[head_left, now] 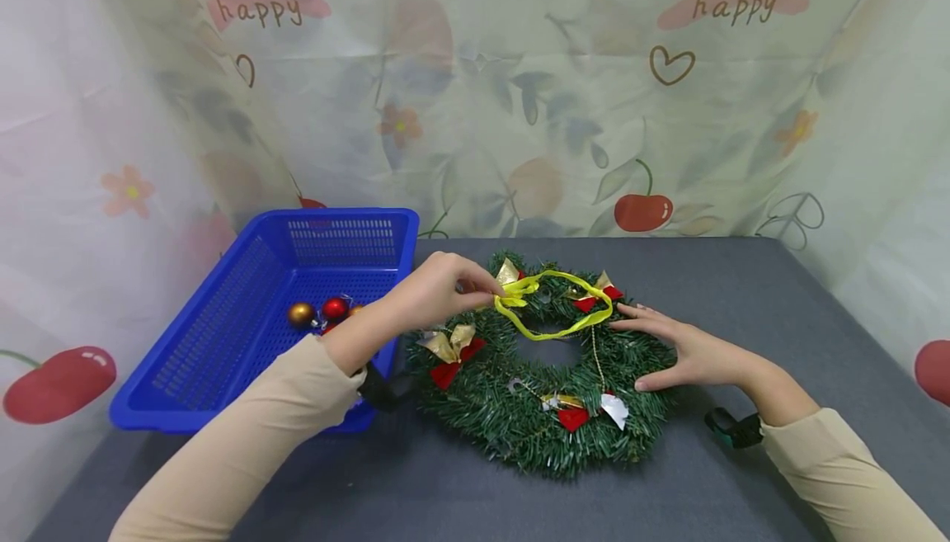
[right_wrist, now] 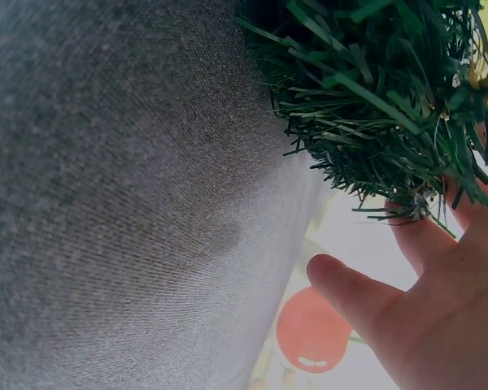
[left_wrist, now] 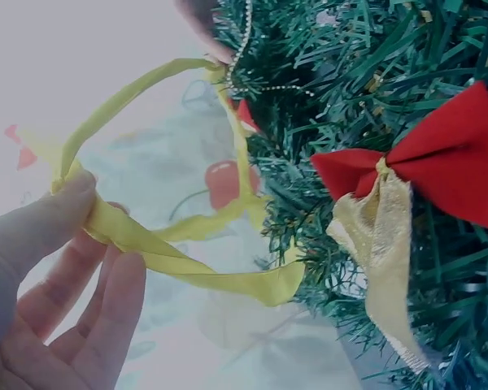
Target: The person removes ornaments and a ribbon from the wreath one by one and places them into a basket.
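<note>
A yellow ribbon (head_left: 525, 285) forms a loop above the middle of a green wreath (head_left: 512, 435) lying on the table. Between thumb and fingers, my left hand (head_left: 445, 286) pinches the ribbon's left side, where it gathers; the left wrist view shows this pinch on the ribbon (left_wrist: 195, 275) closely. My right hand (head_left: 690, 352) rests at the wreath's right edge with fingers spread. In the right wrist view its fingertips are partly hidden behind the green needles (right_wrist: 390, 106). Red bows with gold tails, such as this bow (left_wrist: 451, 154), and a thin bead string decorate the wreath.
Left of the wreath stands a blue plastic basket (head_left: 256, 233) holding several small baubles, among them a gold bauble (head_left: 301, 315) and a red bauble (head_left: 335, 308). The dark grey table (head_left: 712, 278) meets a printed curtain (head_left: 482, 113) at the back.
</note>
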Demonstrator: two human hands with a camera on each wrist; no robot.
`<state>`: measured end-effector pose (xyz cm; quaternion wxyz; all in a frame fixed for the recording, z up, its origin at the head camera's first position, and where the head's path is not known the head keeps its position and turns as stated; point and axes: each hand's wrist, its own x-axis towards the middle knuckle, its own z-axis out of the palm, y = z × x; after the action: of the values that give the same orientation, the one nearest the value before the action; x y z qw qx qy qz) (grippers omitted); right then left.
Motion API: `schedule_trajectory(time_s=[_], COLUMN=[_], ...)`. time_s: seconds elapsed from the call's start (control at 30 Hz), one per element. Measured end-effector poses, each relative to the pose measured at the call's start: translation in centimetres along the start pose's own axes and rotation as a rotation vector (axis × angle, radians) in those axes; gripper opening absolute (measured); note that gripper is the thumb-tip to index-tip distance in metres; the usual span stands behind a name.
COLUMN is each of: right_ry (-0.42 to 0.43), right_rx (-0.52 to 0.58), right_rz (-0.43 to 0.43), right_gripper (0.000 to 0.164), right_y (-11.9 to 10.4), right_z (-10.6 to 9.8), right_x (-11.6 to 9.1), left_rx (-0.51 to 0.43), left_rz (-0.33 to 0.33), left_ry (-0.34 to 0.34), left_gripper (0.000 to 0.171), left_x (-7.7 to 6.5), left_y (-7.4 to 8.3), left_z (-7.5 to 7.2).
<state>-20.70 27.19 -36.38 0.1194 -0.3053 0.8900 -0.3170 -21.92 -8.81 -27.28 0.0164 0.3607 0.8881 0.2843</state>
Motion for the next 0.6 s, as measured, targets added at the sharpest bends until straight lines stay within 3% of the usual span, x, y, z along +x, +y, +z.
schedule_trajectory(time_s=[0.6], right_ry=[0.004], right_rx=[0.003], right_rz=[-0.001], right_gripper=[0.07], right_y=[0.0], right_z=[0.1], right_x=[0.0], left_rx=[-0.057], left_rz=[0.0], left_ry=[0.092], left_gripper=[0.019], left_x=[0.0], left_y=[1.1], left_z=[-1.7])
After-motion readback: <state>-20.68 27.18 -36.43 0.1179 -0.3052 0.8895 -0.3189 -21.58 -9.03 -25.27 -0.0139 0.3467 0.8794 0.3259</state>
